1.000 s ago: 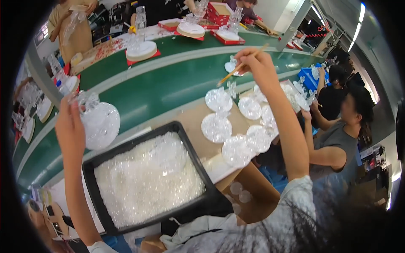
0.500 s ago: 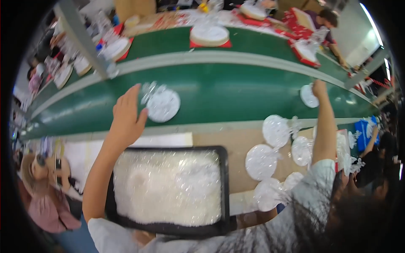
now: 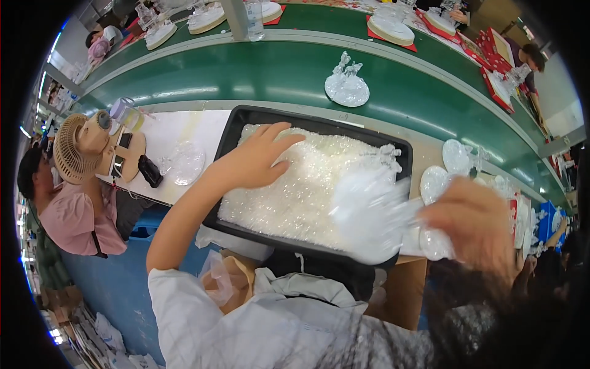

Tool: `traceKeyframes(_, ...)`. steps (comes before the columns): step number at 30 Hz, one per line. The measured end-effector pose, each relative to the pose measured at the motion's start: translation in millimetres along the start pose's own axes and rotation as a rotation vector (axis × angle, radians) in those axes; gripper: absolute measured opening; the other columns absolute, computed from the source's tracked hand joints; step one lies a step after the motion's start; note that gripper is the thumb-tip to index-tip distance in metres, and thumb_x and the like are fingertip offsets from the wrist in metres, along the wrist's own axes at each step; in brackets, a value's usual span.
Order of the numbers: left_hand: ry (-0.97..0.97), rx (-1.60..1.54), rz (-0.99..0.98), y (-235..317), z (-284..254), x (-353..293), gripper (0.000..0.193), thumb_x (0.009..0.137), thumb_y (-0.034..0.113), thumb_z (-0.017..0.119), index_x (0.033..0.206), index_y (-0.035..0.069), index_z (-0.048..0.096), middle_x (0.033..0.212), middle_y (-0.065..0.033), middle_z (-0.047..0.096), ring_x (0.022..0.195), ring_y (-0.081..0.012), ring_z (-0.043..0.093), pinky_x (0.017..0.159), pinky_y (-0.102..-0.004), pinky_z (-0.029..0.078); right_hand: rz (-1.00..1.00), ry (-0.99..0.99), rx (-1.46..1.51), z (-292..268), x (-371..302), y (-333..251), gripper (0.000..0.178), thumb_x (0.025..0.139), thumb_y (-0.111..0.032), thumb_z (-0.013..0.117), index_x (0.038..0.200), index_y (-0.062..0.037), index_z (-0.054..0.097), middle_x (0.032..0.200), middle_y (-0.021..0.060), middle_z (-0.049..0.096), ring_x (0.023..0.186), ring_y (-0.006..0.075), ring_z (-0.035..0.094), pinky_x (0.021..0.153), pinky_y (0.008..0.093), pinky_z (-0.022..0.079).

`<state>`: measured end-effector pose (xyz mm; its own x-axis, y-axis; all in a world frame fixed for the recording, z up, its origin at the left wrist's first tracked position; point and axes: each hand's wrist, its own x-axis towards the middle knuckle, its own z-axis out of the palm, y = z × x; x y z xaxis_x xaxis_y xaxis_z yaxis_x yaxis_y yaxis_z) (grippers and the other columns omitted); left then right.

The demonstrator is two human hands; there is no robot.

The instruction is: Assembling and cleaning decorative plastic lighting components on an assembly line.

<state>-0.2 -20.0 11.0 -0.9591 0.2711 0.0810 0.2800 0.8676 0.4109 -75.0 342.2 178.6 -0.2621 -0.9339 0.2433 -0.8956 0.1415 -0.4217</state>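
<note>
Over a black tray point(image 3: 404, 163) full of glittering white granules point(image 3: 276, 212), my left hand point(image 3: 261, 157) is stretched out with its fingers apart and nothing in it. Beyond the tray's right edge, my right hand point(image 3: 470, 215) grips the rim of a white round disc point(image 3: 369, 215), tilted above the granules. Both are smeared by motion. A clear figurine point(image 3: 387, 157) shows at the disc's far edge. On the green conveyor belt past the tray sits another glittery disc point(image 3: 345, 91) with clear figures standing on it.
Several more discs point(image 3: 456, 157) lie right of the tray, and one disc point(image 3: 187, 165) lies left. A beige fan point(image 3: 80, 144) and a lidded jar point(image 3: 126, 114) stand at the left, near a seated person in pink point(image 3: 77, 215). A metal post point(image 3: 235, 18) rises beyond the belt.
My view has swung left and down. My left hand has come back from beside the belt's disc to over the tray. My right hand has drawn in from the belt, holding a disc.
</note>
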Motion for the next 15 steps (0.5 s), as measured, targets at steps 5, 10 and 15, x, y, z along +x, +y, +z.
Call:
traceKeyframes(5,-0.173,-0.123,-0.044,-28.3,13.4,16.9,0.052,0.095,0.014,0.051,0.147,0.014,0.046,0.149,-0.026,0.038,0.138,-0.0451,0.037,0.116,-0.0496,0.03,-0.083,-0.168,0.03,108.4,49.0,-2.4,0.019,0.076,0.0,0.066,0.095,-0.0024,0.067,0.085,0.0122,0.058,0.079,0.0336,0.062,0.068,0.041,0.051)
traceKeyframes(10,-0.122,-0.133,-0.021,-34.1,31.9,14.0,0.048,0.096,0.014,0.047,0.144,0.009,0.048,0.148,-0.0258,0.041,0.138,-0.0437,0.037,0.118,-0.047,0.028,-0.042,-0.198,0.005,150.6,73.6,5.0,0.02,0.076,0.0,0.066,0.095,-0.002,0.065,0.085,0.0134,0.057,0.083,0.0333,0.063,0.069,0.0415,0.052)
traceKeyframes(15,-0.148,-0.624,0.046,-11.4,18.9,-11.6,0.046,0.096,0.013,0.046,0.14,0.001,0.05,0.147,-0.0241,0.043,0.14,-0.0377,0.038,0.119,-0.0423,0.027,0.018,0.067,-0.179,207.6,73.5,-29.4,0.017,0.079,-0.005,0.064,0.095,-0.0026,0.06,0.078,0.0131,0.055,0.074,0.0322,0.065,0.063,0.0411,0.054)
